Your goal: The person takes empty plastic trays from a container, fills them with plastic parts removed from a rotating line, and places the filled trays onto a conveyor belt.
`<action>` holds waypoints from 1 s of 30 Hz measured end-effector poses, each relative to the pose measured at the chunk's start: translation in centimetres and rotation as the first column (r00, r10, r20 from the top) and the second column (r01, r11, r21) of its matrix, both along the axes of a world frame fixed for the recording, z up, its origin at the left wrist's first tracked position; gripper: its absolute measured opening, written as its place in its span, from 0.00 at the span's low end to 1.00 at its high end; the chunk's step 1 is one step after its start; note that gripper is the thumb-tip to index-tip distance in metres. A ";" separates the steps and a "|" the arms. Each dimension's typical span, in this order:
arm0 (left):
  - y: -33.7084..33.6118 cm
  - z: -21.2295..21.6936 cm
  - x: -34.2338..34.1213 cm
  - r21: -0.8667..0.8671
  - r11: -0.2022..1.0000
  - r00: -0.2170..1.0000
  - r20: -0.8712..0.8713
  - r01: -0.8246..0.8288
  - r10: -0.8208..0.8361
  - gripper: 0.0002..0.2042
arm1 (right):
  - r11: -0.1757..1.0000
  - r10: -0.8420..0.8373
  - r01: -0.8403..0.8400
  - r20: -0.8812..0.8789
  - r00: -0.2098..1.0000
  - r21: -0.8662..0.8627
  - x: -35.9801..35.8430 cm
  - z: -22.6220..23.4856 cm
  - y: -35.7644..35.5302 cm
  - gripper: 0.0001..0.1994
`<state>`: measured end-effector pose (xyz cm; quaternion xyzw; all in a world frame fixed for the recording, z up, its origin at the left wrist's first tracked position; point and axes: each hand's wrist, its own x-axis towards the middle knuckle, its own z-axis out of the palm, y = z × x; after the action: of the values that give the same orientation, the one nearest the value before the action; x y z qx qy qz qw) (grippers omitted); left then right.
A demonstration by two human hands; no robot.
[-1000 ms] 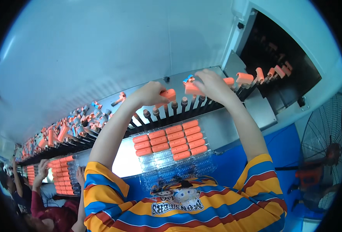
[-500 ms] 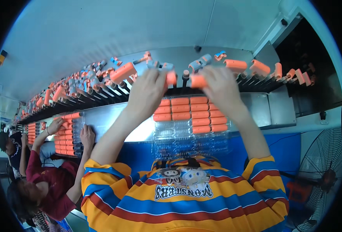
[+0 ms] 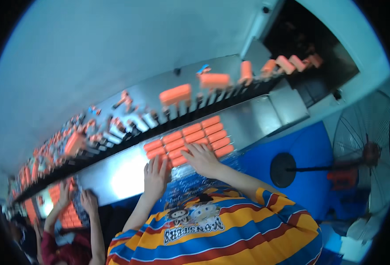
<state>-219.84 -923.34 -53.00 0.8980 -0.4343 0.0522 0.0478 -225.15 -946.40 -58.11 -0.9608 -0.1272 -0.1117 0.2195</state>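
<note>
Rows of orange, rounded rectangular plastic pieces [image 3: 194, 129] lie in a clear plastic tray [image 3: 186, 171] before me. Over the tray's left near part, my left hand [image 3: 156, 179] has its fingers stretched out, their tips at the orange pieces there. To its right, my right hand [image 3: 201, 160] rests palm down with fingers spread on the pieces in the near middle rows. Neither hand shows anything gripped, though motion blur softens the fingertips.
Beyond the tray runs a dark rail [image 3: 159, 128] with black pegs; orange covers [image 3: 176, 94] and other parts sit along it. At left, a co-worker's hands [image 3: 89, 201] are by another tray of orange pieces [image 3: 71, 216]. A fan [image 3: 371, 154] stands right, past a blue surface [image 3: 309, 141].
Both hands have come down from the rail to the tray, and the orange pieces they held are no longer in them. The whole view has tilted, with the rail now sloping up to the right.
</note>
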 end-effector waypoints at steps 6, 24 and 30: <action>-9.6 4.0 1.2 -0.248 0.950 0.974 -0.083 0.187 -0.213 0.24 | 0.912 -0.408 0.396 0.139 0.902 0.107 -1.0 2.3 -10.2 0.18; -35.6 18.2 10.9 0.164 0.986 0.847 -0.529 0.033 0.060 0.14 | 0.879 -0.372 0.467 -0.478 0.796 0.094 8.5 17.8 -32.2 0.20; -29.1 15.3 9.5 0.068 0.971 0.913 0.329 0.231 -0.240 0.11 | 0.881 -0.260 0.381 0.384 0.886 -0.281 5.9 18.2 -24.2 0.09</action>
<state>-210.37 -952.47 -37.75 0.8178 -0.5416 0.1917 -0.0332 -219.29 -970.62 -39.92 -0.9586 -0.0172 -0.2843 -0.0012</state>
